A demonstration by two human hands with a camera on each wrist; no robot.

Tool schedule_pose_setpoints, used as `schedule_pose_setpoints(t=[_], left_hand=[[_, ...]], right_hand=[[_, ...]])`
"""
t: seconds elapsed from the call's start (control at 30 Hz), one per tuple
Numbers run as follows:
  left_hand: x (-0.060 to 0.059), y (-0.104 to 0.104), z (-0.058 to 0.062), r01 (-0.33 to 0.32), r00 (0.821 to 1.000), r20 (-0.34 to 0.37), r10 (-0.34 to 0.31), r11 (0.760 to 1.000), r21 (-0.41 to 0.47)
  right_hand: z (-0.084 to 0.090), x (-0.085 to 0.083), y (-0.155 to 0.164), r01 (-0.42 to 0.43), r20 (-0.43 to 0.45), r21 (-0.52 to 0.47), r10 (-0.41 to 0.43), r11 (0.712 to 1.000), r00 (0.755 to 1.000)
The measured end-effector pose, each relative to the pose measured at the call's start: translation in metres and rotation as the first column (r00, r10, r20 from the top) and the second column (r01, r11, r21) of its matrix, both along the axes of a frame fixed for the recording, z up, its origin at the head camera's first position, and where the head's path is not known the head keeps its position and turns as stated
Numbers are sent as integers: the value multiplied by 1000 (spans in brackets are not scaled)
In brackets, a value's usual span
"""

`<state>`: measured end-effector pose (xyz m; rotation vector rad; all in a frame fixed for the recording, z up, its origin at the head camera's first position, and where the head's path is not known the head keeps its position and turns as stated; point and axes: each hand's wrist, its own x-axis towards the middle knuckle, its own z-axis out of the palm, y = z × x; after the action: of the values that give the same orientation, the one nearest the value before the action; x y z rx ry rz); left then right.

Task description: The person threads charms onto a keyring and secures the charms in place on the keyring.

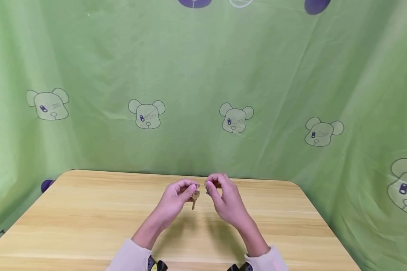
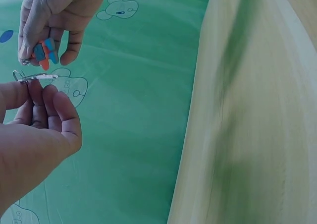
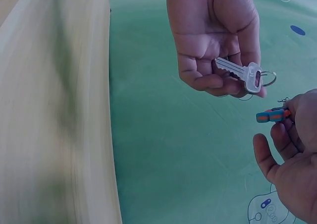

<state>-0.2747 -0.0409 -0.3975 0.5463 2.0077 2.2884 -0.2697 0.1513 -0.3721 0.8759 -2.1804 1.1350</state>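
My left hand [image 1: 173, 197] is raised above the table, its thumb and fingers pinching a thin metal key ring [image 3: 270, 79]. From the ring hangs a metal key [image 1: 194, 201], whose toothed blade lies across the fingers in the right wrist view [image 3: 232, 69]. Facing it, my right hand [image 1: 226, 197] pinches a small orange and blue charm [image 2: 45, 52] near its end. A bit of fine chain [image 3: 284, 100] shows at those fingertips. A narrow gap separates the two hands. What lies inside the right fingertips is hidden.
Under both hands spreads a light wooden table [image 1: 88, 210] with rounded far corners. A green curtain [image 1: 190, 67] printed with bear heads hangs behind and along the sides. Shadows of the hands fall on the tabletop.
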Motion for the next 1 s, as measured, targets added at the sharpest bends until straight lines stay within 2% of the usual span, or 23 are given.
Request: schedule_pose_setpoints(t=[0.33,0.57,0.7,1.0], left_hand=[[4,0,6,-17,1000,5,17,1000,23],[6,3,7,-33,996,84,27,997,65],[9,4,10,-24,990,143,7,992,120],[14,5,16,17,979,196,-48,987,160]], right_hand=[[6,4,0,9,-38,15,-9,1000,999],[7,6,0,-6,-36,20,7,1000,999],[8,8,-2,-34,-33,17,35,999,999],[11,13,-5,-69,-3,-2,69,998,998]])
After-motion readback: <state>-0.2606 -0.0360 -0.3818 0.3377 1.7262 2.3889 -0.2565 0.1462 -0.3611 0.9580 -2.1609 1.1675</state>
